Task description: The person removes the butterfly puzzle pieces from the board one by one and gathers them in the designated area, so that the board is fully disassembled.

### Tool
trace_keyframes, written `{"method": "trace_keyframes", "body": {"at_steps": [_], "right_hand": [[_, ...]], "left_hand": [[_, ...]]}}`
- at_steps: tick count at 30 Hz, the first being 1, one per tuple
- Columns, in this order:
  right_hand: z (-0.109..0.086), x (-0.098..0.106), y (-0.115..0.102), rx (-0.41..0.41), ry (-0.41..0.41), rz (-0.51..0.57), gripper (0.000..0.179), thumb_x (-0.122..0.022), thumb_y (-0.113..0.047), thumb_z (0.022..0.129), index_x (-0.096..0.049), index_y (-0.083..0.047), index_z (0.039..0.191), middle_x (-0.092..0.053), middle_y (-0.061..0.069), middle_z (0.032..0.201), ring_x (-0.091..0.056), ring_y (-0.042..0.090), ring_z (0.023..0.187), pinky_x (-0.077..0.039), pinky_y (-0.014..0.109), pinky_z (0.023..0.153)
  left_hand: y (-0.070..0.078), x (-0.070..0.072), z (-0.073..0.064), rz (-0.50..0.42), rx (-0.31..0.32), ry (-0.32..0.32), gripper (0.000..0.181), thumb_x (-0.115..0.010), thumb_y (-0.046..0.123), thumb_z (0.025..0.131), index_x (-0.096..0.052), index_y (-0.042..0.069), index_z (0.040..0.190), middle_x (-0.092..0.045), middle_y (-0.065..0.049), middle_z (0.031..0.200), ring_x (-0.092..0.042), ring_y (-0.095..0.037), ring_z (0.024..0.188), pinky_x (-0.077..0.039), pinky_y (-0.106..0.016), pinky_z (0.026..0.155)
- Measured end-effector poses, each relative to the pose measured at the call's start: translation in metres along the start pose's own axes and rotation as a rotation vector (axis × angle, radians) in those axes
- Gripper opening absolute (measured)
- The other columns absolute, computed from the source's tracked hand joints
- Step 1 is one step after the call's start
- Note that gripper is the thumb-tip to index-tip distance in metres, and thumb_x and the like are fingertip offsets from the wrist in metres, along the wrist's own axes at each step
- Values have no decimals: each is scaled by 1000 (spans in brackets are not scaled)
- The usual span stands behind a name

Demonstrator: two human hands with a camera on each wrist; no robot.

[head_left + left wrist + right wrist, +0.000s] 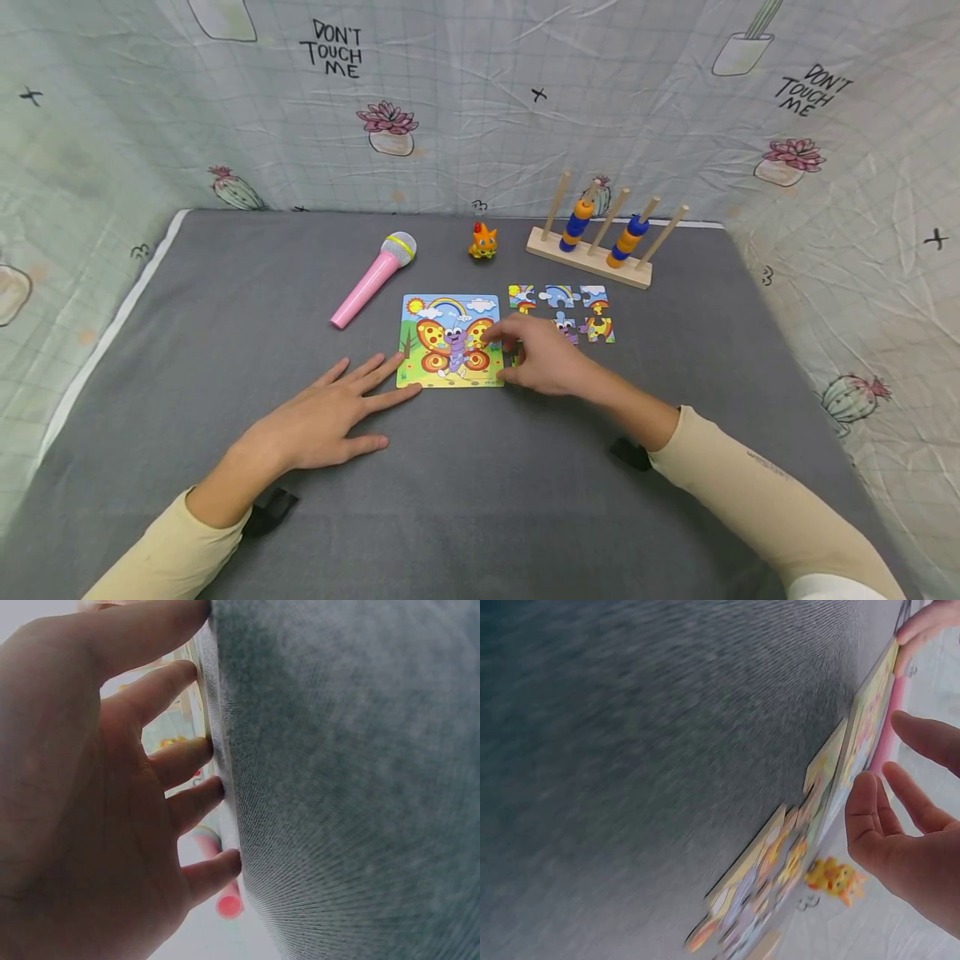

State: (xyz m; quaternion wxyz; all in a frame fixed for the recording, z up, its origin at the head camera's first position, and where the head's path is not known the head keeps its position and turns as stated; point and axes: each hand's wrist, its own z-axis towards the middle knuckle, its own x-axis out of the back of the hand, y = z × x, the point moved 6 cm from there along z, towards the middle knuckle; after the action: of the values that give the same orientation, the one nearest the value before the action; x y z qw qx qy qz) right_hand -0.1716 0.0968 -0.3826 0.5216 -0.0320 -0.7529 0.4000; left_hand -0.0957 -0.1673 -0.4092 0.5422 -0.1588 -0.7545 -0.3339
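Observation:
A butterfly puzzle board (453,337) lies flat in the middle of the grey table. My left hand (318,421) is spread palm down, its fingertips at the board's lower left corner and thumb on the cloth. Over the board's right edge is my right hand (543,354), its fingers bent loosely. In the right wrist view, that hand (907,817) shows a gap between thumb and fingers, with nothing visible between them. Loose puzzle pieces (598,329) lie in rows right of the board, some hidden behind the right hand.
A pink toy microphone (367,287) lies behind and left of the board. Behind the board stands a small orange toy figure (483,242). At the back right is a wooden peg stand (588,262) with blue and orange rings. A patterned cloth (465,100) hangs around the table.

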Motion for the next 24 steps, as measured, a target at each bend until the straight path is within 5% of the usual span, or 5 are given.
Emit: {"method": "trace_keyframes", "body": {"at_steps": [14,24], "right_hand": [[18,-18,-6,-35,-49,-113,57,-88,-15,82,-68,-13,136,-63,6,124,-59,23,108,-49,42,96],[20,-22,-8,-53,-60,-91,60,-86,-9,82,-66,-13,138,-60,9,126,-57,25,114,-47,45,103]], "left_hand": [[1,0,0,14,1,3,75,-72,48,96,-36,40,162,-18,-5,175,-22,-35,161,-24,-71,122],[1,0,0,20,-7,18,75,-73,44,96,-36,39,162,-19,-6,175,-23,-38,160,-25,-72,121]]}}
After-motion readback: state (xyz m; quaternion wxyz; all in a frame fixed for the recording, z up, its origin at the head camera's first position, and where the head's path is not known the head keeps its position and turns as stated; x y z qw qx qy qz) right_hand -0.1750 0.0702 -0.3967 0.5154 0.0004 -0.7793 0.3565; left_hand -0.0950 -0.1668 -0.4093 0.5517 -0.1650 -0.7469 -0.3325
